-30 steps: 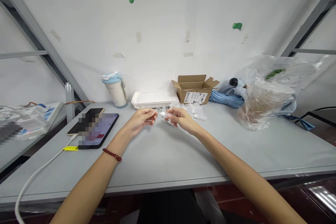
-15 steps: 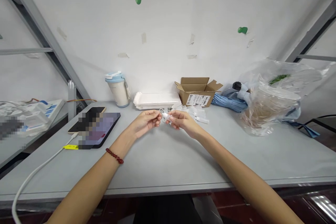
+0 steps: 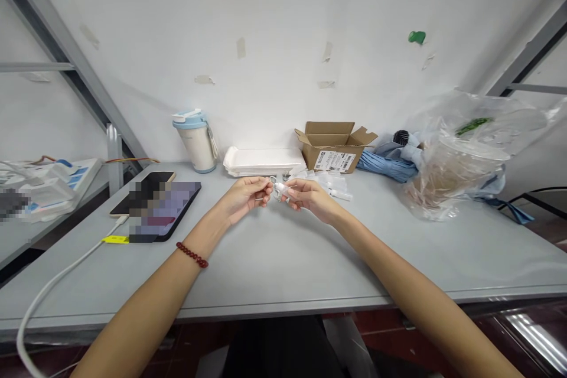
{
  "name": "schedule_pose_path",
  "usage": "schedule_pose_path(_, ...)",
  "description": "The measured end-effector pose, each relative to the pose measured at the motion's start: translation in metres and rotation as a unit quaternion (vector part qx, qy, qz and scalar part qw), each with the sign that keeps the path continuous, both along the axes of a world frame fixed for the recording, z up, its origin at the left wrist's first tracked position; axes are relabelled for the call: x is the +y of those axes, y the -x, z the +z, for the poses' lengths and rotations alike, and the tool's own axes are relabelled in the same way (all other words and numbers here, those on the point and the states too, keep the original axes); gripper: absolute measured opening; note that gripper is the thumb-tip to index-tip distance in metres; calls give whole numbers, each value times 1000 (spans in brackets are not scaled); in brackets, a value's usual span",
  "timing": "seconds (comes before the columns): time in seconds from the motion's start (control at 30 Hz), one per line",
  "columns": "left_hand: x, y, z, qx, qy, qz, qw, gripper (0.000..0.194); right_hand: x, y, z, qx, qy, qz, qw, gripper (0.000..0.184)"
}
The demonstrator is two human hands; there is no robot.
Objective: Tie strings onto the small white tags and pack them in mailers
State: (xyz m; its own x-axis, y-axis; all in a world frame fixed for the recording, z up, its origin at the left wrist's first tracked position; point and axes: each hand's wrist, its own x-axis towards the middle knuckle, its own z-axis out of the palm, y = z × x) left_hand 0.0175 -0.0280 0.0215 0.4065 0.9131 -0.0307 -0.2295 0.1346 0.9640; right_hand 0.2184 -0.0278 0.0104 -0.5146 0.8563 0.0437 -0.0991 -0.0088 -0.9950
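My left hand (image 3: 250, 194) pinches a thin metal ring (image 3: 273, 179) between thumb and fingertips. From that ring hangs a small white-and-clear piece (image 3: 282, 190), like a tiny bottle, which my right hand (image 3: 308, 196) grips between thumb and fingers. Both hands are in the air over the grey table (image 3: 266, 271), close together. Fingers cover much of the small piece, and its exact kind is hard to make out. Just behind my right hand lies a group of similar small clear-and-white pieces (image 3: 340, 195).
Behind the hands are stacked white trays (image 3: 266, 159) and an open cardboard box (image 3: 334, 156). A tumbler (image 3: 195, 142) stands back left; a phone (image 3: 150, 180) and a tablet (image 3: 177, 212) with a white cable lie left. Blue cloth (image 3: 390, 165) and a plastic-bagged container (image 3: 465, 171) are right.
The view has tilted slightly downward, so the things on the table appear higher. Both hands keep hold of the ring and small piece, which has turned a little.
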Motion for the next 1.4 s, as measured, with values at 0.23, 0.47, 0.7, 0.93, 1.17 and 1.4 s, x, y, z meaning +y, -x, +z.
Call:
schedule_pose_path(0.23,1,1,2,13,-7,7,1000,24,0,0,0,15,4,5,1000,28)
schedule_pose_path(0.47,-2,0,2,36,-38,19,998,25,0,-1,0,14,-4,16,1000,26)
schedule_pose_path(0.7,-2,-1,2,43,-53,24,997,25,-2,-1,3,17,3,18,1000,24)
schedule_pose_path(0.93,-3,0,3,45,-58,34,997,25,0,-1,2,23,7,24,999,26)
schedule_pose_path(1.17,-3,0,3,47,-61,26,997,26,-2,-1,3,23,10,22,999,25)
schedule_pose_path(1.4,-3,0,3,89,-93,51,990,27,-1,-3,5,3,12,16,1000,24)
